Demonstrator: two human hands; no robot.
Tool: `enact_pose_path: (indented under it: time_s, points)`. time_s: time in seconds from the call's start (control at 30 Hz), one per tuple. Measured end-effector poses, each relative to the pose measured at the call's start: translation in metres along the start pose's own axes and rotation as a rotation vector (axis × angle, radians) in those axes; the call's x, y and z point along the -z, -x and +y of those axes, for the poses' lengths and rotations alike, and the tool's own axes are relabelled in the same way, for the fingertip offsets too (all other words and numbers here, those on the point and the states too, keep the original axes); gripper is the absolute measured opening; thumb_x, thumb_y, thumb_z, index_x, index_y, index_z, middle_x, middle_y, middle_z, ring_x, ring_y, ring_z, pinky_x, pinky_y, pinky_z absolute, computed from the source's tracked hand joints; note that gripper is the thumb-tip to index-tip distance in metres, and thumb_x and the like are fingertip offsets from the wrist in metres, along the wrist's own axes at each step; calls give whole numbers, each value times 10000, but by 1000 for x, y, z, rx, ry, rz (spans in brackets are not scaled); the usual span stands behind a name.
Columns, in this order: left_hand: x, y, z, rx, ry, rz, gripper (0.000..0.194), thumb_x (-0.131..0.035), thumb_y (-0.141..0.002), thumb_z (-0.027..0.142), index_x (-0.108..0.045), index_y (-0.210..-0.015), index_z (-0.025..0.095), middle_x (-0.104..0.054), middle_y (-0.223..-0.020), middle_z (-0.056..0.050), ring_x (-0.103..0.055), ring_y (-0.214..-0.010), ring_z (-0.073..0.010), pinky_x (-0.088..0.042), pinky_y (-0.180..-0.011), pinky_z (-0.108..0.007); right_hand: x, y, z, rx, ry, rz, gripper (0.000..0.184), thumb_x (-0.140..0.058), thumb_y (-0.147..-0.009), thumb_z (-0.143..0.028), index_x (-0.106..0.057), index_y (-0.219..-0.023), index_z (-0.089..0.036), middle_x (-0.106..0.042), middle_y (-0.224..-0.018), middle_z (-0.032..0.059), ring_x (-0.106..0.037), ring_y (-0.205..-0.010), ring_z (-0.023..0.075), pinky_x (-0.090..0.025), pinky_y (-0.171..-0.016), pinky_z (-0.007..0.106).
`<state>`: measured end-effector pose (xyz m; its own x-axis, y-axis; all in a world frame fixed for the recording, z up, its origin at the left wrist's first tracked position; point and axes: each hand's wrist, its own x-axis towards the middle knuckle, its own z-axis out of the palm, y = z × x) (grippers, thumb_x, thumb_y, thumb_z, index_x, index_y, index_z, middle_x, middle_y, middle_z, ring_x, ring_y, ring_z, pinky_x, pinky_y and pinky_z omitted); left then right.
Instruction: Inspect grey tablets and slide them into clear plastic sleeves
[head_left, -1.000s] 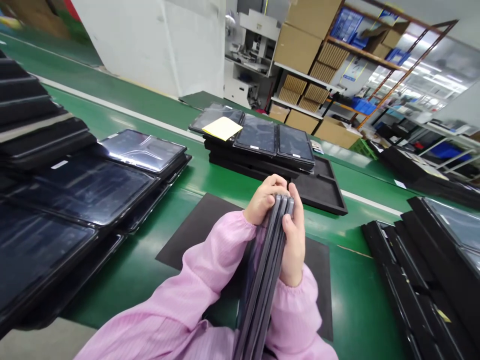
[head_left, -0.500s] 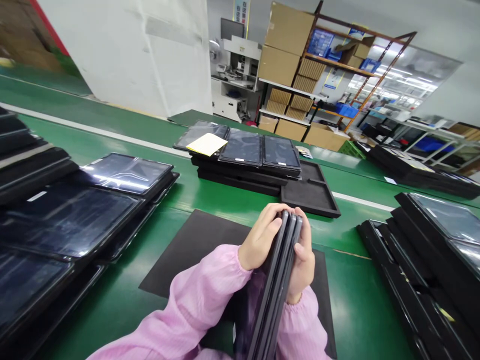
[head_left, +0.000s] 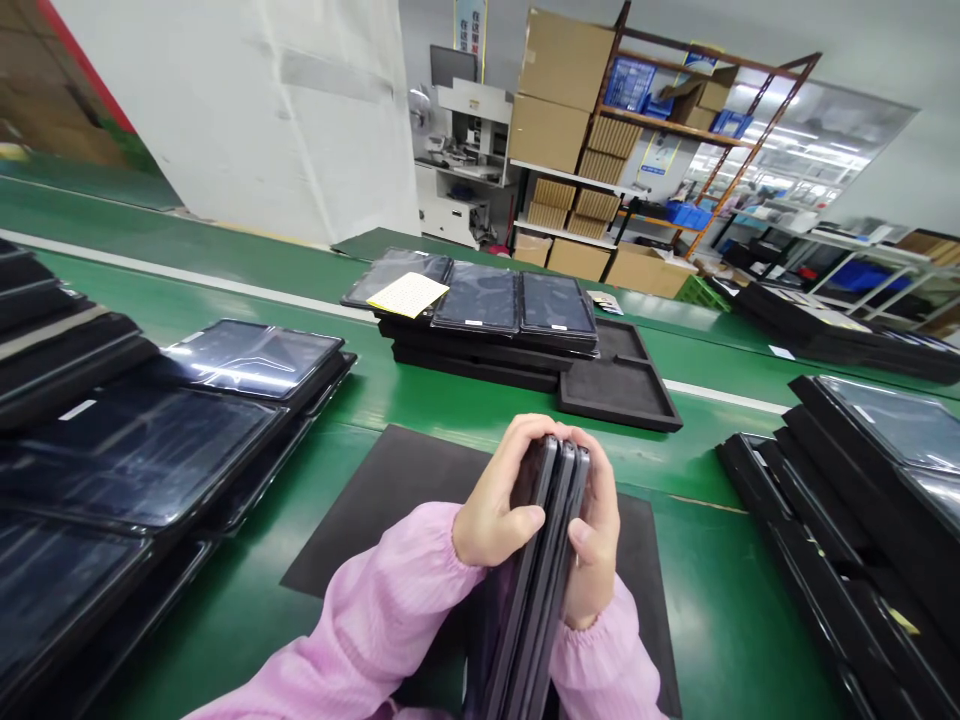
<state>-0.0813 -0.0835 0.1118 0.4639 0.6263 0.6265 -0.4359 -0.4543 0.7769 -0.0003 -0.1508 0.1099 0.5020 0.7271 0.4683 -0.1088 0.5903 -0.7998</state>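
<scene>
Three thin dark tablets [head_left: 541, 580] stand on edge, pressed face to face, between my two hands. My left hand [head_left: 501, 500] is closed on their left side, its thumb on the near edge and its fingers curled over the far end. From the right, my right hand [head_left: 596, 530] grips the same bundle, thumb along the outer tablet. The lower part of the tablets runs out of the picture at the bottom. Beneath my hands lies a black mat [head_left: 390, 490] on the green worktop [head_left: 720, 570].
Stacked trays of screens [head_left: 150, 440] fill the left side. Ahead, more screens [head_left: 480, 297] lie on black foam trays [head_left: 622, 390], with a yellow-edged paper [head_left: 407, 294] on top. Another tray stack [head_left: 862, 500] stands at the right. Shelving with cartons [head_left: 562, 100] is behind.
The tablets and both hands have shifted slightly left and down in view. My left thumb has moved down along the tablets' edge. Both hands still hold the bundle.
</scene>
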Motion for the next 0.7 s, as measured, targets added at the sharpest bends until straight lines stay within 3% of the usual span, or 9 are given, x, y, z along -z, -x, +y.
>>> enact_pose_path:
  time_s: [0.4,0.57,0.7]
  points:
    - [9,5,9,-34,11,-24,520,-570,-864,616,-493,-1247,272,-510,-1196,-87,-524,-1137,-312,-450,-1027,-504,3,-5,-15,52,78,-205,442,-620,-895,-433,-649,-1320,-315,-656,-1338,48,-609,-1282,312,-469,-1123,533]
    - [19,3,11,-57,-13,-151,612,-583,-842,566,-394,-1325,243,-452,-1282,-113,-482,-1217,-334,-408,-1080,-548,9,-8,-14,36,110,-328,571,-669,-863,-524,-590,-1391,-320,-608,-1376,61,-569,-1313,338,-449,-1138,549]
    - [24,4,15,-12,-75,-208,716,-655,-755,476,-323,-1339,230,-406,-1325,-130,-459,-1259,-345,-384,-1113,-565,13,-9,-12,63,155,-354,583,-639,-890,-528,-554,-1422,-303,-580,-1412,80,-548,-1344,343,-442,-1148,557]
